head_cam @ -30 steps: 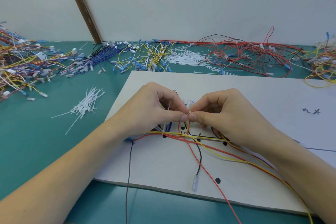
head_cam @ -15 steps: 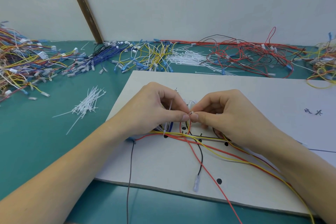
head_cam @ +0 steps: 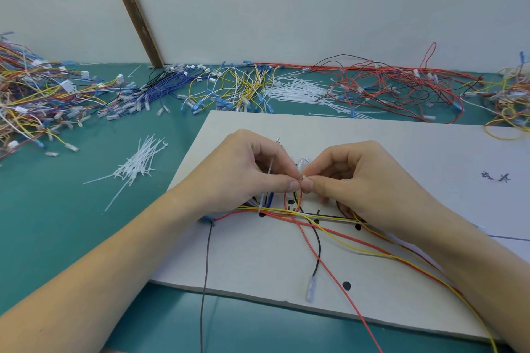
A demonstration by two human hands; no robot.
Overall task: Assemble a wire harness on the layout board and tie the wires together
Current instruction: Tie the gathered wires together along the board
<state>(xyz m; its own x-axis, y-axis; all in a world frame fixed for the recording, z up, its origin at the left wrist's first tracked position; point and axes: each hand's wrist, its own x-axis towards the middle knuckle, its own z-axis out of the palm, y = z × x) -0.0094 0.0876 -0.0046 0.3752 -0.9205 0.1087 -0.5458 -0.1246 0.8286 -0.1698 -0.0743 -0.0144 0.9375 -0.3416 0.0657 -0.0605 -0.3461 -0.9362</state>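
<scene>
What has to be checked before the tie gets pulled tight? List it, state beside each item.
1. Both hands on the cable tie: ok. The left hand and the right hand pinch it between thumb and fingers, tips meeting.
2. Tail threaded through the head: cannot tell, too small and hidden by the fingers.
3. Wires gathered in one run: ok for the bundle along the board; not ok for the loose black wire, which hangs away toward the near edge.
4. Wires seated at the pegs: cannot tell.
5. Spare ties in reach: ok, a pile lies on the green table left of the board.
</scene>
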